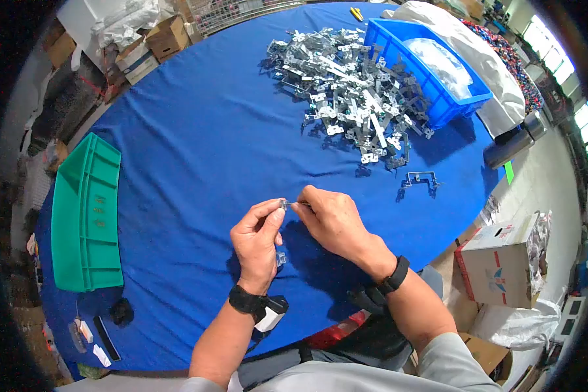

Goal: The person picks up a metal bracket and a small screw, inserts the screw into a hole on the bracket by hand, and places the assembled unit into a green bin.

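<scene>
My left hand (258,242) and my right hand (333,219) meet over the blue table (196,150), fingertips pinched together on one small metal part (285,204). A thin metal piece runs from that part under my right fingers. Another small shiny part (281,259) lies on the cloth just below my left hand. A big heap of metal brackets (353,91) lies at the far side of the table, with one lone bracket (421,179) nearer to me on the right.
A blue bin (438,98) holding a clear bag stands behind the heap. A green tray (85,209) lies at the left edge. Small items (95,333) sit at the near left. Cardboard boxes (503,264) stand on the floor to the right.
</scene>
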Available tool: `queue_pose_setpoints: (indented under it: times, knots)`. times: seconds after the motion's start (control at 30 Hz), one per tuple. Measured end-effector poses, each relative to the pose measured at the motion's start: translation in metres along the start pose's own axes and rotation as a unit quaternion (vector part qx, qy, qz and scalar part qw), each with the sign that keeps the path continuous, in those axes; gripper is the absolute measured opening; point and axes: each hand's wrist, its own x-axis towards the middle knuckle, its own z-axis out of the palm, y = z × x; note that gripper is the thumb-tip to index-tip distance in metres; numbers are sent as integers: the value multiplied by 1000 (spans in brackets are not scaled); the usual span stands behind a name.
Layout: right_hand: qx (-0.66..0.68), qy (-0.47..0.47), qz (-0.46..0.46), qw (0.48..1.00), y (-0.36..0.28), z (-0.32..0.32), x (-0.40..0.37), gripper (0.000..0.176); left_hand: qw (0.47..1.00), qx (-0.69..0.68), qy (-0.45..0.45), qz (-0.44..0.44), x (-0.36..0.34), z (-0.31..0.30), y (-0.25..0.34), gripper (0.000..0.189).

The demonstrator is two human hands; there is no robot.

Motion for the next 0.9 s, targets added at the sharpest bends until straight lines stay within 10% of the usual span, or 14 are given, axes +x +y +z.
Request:
queue_pose_setpoints:
  times: [0.9]
  knots:
    - [27, 48, -58, 997, -7, -8, 0, 9, 999, -29, 4, -20, 2, -1, 0, 16]
